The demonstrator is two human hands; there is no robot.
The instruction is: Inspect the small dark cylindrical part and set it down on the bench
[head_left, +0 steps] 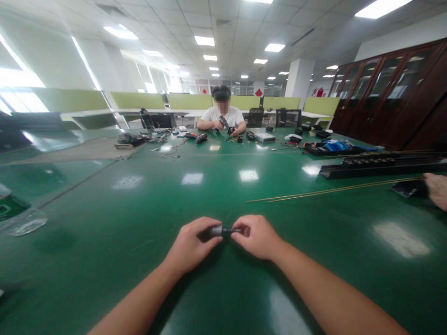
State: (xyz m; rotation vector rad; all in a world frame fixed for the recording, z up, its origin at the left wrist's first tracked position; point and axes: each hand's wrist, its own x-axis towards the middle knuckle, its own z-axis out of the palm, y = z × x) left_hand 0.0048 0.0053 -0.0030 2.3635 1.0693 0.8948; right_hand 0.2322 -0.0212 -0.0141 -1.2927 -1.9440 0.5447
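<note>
Just over the green table (146, 260), near the middle of the view, my two hands meet at a small cylindrical part (217, 230). It has a silvery-grey body on the left and a thin dark shaft on the right. My left hand (194, 239) is closed round the grey body, thumb below and fingers above. The tip of the dark shaft (231, 230) is pinched between the thumb and fingers of my right hand (255, 236). The part lies about level, pointing left to right.
Across the table a person (222, 114) holds a power drill (224, 122). Two thin brass rods (314, 191) lie at the right, near another person's hand (436, 190) and black rails (380, 166). A plastic bottle (21, 216) is at the left edge.
</note>
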